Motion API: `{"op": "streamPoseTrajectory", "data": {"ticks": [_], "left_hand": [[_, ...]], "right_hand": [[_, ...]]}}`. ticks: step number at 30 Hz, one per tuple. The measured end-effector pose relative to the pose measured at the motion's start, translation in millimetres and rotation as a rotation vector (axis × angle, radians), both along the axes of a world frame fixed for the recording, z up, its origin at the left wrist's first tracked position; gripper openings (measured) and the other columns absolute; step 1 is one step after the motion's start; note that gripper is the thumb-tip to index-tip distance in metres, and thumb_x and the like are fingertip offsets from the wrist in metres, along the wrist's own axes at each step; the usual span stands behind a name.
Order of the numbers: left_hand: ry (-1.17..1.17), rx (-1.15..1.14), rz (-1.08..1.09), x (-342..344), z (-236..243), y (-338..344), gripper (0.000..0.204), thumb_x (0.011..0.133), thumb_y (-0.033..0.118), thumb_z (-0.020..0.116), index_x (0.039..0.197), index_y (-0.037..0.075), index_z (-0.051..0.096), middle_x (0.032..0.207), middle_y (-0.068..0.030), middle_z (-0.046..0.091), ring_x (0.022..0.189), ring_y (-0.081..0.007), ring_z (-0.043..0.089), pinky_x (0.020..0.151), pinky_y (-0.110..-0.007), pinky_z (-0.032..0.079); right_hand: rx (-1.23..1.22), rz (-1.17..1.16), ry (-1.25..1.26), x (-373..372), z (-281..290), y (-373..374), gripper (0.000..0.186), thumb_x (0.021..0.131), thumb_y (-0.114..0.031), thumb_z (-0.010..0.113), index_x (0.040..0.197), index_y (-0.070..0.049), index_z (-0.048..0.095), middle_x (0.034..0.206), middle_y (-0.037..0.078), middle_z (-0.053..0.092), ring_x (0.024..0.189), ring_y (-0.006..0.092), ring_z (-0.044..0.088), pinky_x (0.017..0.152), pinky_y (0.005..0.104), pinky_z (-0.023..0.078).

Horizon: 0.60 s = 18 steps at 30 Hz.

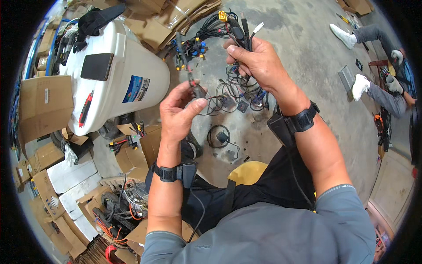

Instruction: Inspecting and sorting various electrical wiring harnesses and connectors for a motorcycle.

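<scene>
My right hand (259, 61) is closed around a bunch of black cables (239, 36), gripped between thumb and fingers. Out of its top stick a yellow plug (223, 16), a black barrel plug (244, 22) and a white connector (258, 27). My left hand (180, 110), lower and to the left, pinches a dark cable (198, 91) with red parts, slightly blurred. Below the right hand a tangle of thin black wires (228, 88) with small dark square pieces (242, 106) lies on the concrete floor.
On the left stands a white tub (145, 66) with a phone (96, 67), a red cutter knife (86, 110) and a black cap (99, 20). Beyond my hands lie more cables (211, 28). A coiled cable (218, 136) is near my feet. Another person's leg (387, 99) extends at right.
</scene>
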State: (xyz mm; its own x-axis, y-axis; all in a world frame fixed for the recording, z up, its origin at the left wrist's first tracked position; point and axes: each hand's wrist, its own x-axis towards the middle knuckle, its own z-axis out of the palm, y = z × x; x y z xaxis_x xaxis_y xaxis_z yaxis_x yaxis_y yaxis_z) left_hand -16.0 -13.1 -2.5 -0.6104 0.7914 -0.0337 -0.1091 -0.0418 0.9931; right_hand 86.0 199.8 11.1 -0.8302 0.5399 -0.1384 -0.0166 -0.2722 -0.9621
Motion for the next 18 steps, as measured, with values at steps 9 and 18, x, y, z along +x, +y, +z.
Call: {"op": "streamPoseTrajectory", "data": {"ticks": [9,18], "left_hand": [[-0.146,0.323,0.095,-14,19,-6,0.046,0.085,0.012,0.068,0.126,0.000,0.051,0.109,-0.0213,0.064,0.099,-0.0309,0.064,0.086,-0.045,0.054],[-0.216,0.501,-0.032,-20,22,-1,0.051,0.088,0.022,0.067,0.131,0.005,0.048,0.120,-0.0225,0.057,0.111,-0.0390,0.057,0.092,-0.056,0.050]], "right_hand": [[0.466,0.267,-0.284,-6,-17,1,0.020,0.087,-0.021,0.060,0.086,-0.001,0.066,0.069,0.003,0.065,0.058,0.0109,0.054,0.055,0.0285,0.044],[0.518,0.490,-0.561,-11,-72,-10,0.026,0.088,-0.025,0.059,0.090,0.001,0.064,0.077,0.012,0.068,0.065,0.0211,0.062,0.062,0.0360,0.049]]}}
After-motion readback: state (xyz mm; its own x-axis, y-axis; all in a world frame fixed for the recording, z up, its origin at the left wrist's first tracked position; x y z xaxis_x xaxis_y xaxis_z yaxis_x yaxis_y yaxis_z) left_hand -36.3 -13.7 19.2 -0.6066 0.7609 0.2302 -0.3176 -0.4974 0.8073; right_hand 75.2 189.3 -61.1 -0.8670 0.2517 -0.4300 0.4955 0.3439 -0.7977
